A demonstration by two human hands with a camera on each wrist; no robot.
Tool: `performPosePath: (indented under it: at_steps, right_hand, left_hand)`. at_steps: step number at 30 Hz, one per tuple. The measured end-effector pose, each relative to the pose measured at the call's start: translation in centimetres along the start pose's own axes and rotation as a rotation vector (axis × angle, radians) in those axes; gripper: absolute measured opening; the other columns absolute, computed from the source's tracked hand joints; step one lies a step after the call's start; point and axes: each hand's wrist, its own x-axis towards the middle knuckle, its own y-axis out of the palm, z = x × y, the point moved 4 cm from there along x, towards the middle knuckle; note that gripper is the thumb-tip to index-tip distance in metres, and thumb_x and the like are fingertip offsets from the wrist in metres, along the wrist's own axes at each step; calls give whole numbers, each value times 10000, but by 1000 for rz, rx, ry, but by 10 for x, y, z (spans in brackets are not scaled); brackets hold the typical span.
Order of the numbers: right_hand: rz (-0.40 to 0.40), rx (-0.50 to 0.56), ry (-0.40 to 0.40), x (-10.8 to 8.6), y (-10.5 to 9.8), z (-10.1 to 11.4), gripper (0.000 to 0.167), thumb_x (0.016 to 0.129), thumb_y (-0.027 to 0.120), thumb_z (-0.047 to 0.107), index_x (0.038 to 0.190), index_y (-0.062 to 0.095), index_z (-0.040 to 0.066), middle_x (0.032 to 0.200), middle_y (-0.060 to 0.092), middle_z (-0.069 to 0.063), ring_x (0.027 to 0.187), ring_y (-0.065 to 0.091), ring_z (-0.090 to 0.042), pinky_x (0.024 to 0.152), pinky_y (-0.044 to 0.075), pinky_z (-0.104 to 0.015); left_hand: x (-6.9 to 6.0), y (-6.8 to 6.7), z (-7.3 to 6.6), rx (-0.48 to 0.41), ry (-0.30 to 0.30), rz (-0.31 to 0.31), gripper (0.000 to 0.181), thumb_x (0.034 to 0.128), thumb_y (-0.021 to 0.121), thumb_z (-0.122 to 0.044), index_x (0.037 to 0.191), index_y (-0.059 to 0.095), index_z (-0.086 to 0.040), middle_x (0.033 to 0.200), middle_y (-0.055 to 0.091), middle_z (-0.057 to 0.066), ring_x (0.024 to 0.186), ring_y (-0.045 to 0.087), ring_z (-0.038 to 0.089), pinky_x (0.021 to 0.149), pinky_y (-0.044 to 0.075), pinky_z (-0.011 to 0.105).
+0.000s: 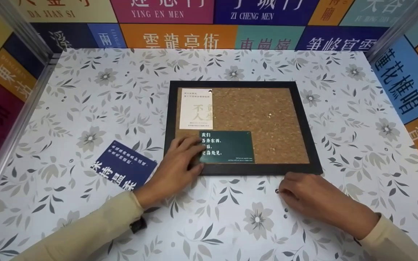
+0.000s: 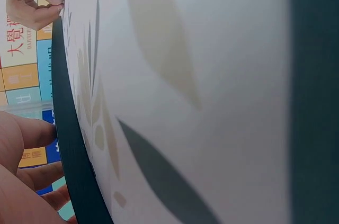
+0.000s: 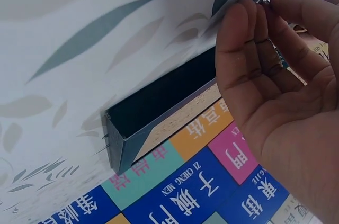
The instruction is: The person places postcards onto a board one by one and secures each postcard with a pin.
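A cork board (image 1: 259, 112) in a black frame lies on the patterned tablecloth. On its left part is a white card (image 1: 196, 114) with a small dark spot at its top right corner. Below that card lies a green card (image 1: 230, 150) with white writing. My left hand (image 1: 181, 163) rests over the board's lower left, fingertips on the green card's left edge and thumb by the frame. Just below the frame's lower right corner, my right hand (image 1: 307, 192) pinches a small shiny pin (image 3: 266, 0) between thumb and fingertips; its exact shape is hard to make out.
A dark blue card (image 1: 125, 165) with white writing lies on the tablecloth (image 1: 209, 224) to the left, partly behind my left forearm. Small pale flecks (image 1: 270, 115) show on the cork. Colourful panels (image 1: 180, 36) with large characters stand around the back and sides.
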Motion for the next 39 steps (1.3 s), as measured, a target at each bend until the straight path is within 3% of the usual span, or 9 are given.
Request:
performPosePath:
  at_steps: [3, 8, 16, 19, 24, 32, 35, 39]
  right_hand:
    - [-37, -16, -36, 0, 1, 1, 187, 847, 849, -30, 884, 797, 146, 862, 689, 57, 718, 686, -119, 608, 584, -293]
    - [-59, -10, -21, 1, -1, 1, 233, 828, 842, -42, 864, 753, 170, 827, 686, 88, 701, 654, -90, 593, 564, -280]
    - [-101, 58, -35, 1, -6, 1, 359, 723, 751, -164, 833, 697, 174, 794, 674, 116, 708, 600, -2, 567, 491, -157]
    - [-90, 75, -41, 1, -6, 0, 364, 742, 743, -170, 826, 682, 179, 783, 669, 123, 702, 602, 4, 562, 489, -147]
    - [-52, 99, -61, 1, -6, 0, 347, 863, 811, -125, 869, 660, 187, 816, 644, 132, 739, 591, 13, 598, 513, -162]
    - [74, 163, -9, -3, -7, -2, 218, 943, 828, -14, 1009, 739, 174, 948, 700, 110, 865, 673, -42, 711, 604, -301]
    - [42, 165, -24, -3, -6, -2, 248, 935, 828, -33, 1001, 710, 175, 940, 689, 120, 858, 666, -28, 700, 590, -258]
    - [-64, 160, -98, -1, -7, -1, 334, 876, 821, -136, 992, 675, 140, 963, 688, 91, 870, 679, -40, 717, 559, -175]
  left_hand:
    - [0, 0, 0, 6, 0, -1, 542, 988, 799, -121, 1501, 651, -25, 1674, 497, 98, 1556, 367, 327, 1294, 324, 529]
    - [0, 0, 0, 10, -1, -10, 533, 985, 801, -118, 1490, 660, -24, 1664, 507, 93, 1554, 371, 327, 1296, 325, 530]
    - [-1, 0, 0, 10, 1, -17, 534, 989, 801, -121, 1494, 658, -29, 1671, 502, 94, 1555, 372, 325, 1290, 335, 545]
    - [-1, 0, 1, 10, 3, -18, 532, 989, 799, -121, 1494, 657, -28, 1669, 504, 97, 1552, 374, 327, 1286, 341, 546]
    - [-1, -1, 0, 14, 1, -15, 539, 988, 806, -123, 1498, 656, -36, 1669, 504, 96, 1554, 374, 324, 1288, 342, 543]
    - [-1, 1, 1, 26, -6, -6, 532, 993, 798, -123, 1499, 658, -40, 1665, 507, 87, 1554, 374, 312, 1298, 334, 505]
    - [-1, 1, 1, 28, -8, -8, 534, 992, 800, -125, 1499, 657, -38, 1666, 506, 87, 1553, 376, 311, 1294, 343, 509]
    - [0, 2, 0, 29, -10, -6, 541, 993, 802, -130, 1506, 652, -42, 1672, 501, 82, 1556, 374, 306, 1291, 351, 513]
